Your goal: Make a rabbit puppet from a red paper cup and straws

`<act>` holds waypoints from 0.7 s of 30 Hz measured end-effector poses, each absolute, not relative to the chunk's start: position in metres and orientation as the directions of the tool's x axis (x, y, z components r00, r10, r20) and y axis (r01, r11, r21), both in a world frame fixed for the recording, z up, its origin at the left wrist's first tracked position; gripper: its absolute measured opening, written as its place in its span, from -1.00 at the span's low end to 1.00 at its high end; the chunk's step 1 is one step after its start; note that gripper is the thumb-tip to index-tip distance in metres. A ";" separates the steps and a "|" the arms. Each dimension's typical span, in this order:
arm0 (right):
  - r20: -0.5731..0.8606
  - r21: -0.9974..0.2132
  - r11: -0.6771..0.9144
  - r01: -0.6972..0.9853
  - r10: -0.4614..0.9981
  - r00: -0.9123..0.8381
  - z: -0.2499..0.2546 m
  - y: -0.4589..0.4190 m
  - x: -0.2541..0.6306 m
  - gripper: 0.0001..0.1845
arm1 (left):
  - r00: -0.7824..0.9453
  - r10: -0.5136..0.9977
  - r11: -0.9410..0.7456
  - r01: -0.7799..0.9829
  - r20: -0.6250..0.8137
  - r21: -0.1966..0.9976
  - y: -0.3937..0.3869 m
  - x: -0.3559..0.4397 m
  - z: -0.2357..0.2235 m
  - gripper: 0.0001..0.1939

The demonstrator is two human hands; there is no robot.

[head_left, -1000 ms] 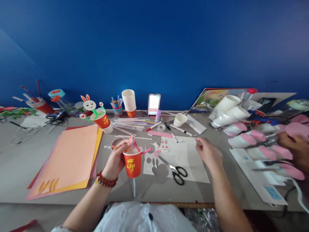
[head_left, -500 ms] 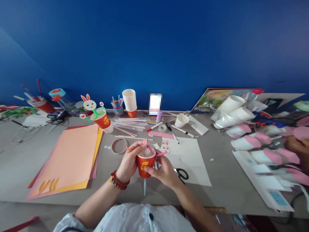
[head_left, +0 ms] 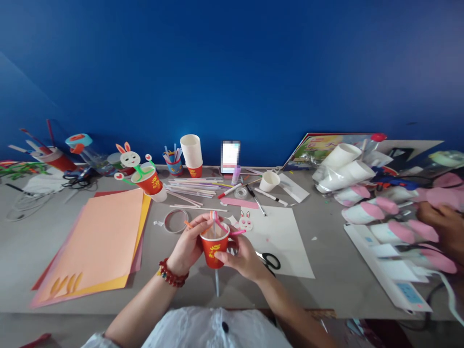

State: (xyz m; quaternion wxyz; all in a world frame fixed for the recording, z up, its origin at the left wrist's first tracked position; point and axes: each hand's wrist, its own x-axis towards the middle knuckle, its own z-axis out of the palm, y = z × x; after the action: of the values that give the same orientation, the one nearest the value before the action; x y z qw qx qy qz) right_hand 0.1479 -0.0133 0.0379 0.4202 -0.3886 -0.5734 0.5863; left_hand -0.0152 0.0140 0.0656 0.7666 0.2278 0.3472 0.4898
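A red paper cup (head_left: pixel 214 252) with yellow lettering is held upright over the table edge between both hands. My left hand (head_left: pixel 191 241) grips its left rim, fingers by the straws (head_left: pixel 213 216) that rise from the cup. My right hand (head_left: pixel 241 255) is closed on the cup's right side, thumb across the front. A pink bent straw (head_left: pixel 237 232) sticks out to the right, an orange one (head_left: pixel 188 224) to the left. A pale straw (head_left: pixel 217 283) comes out below the cup. Just beyond lies a paper rabbit face (head_left: pixel 246 222) on white paper (head_left: pixel 286 246).
Black-handled scissors (head_left: pixel 271 261) lie right of my right hand. Coloured paper sheets (head_left: pixel 97 232) and a tape ring (head_left: pixel 176 221) are at left. A finished rabbit cup (head_left: pixel 147 180) stands behind them. A power strip (head_left: pixel 391 270) and another person's hand (head_left: pixel 440 224) are at right.
The whole view has shifted slightly, moving the table things a little to the left. Both hands keep their hold on the cup, which has barely moved.
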 end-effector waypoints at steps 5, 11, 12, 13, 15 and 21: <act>0.050 -0.999 0.041 -0.034 0.942 -0.331 0.038 -0.014 0.147 -0.46 | 0.246 0.922 0.388 -0.575 -0.301 0.720 0.012 -0.013 0.063 -0.78; 0.175 -0.984 0.178 -0.019 0.933 -0.314 0.041 -0.015 0.145 -0.47 | 0.287 0.896 0.444 -0.582 -0.339 0.681 0.014 -0.015 0.063 -0.73; 0.190 -0.980 0.196 -0.012 0.933 -0.306 0.041 -0.015 0.144 -0.47 | 0.298 0.896 0.445 -0.579 -0.330 0.683 0.014 -0.016 0.064 -0.72; 0.199 -0.978 0.207 -0.005 0.934 -0.298 0.040 -0.016 0.144 -0.47 | 0.300 0.899 0.436 -0.579 -0.318 0.689 0.013 -0.016 0.065 -0.72; 0.196 -0.978 0.209 0.012 0.932 -0.304 0.038 -0.016 0.144 -0.49 | 0.285 0.911 0.412 -0.583 -0.298 0.700 0.012 -0.015 0.066 -0.71; 0.148 -0.954 0.254 0.161 0.863 -0.483 0.047 0.007 0.175 -0.58 | 0.190 0.928 0.367 -0.626 -0.321 0.688 0.019 -0.023 0.059 -0.70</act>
State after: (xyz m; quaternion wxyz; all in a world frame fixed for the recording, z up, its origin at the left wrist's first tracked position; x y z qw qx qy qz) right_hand 0.1755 0.0069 0.0468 0.3568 -0.3624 -0.7068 0.4917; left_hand -0.0233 0.0186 0.0587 0.7427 0.2080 0.3629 0.5230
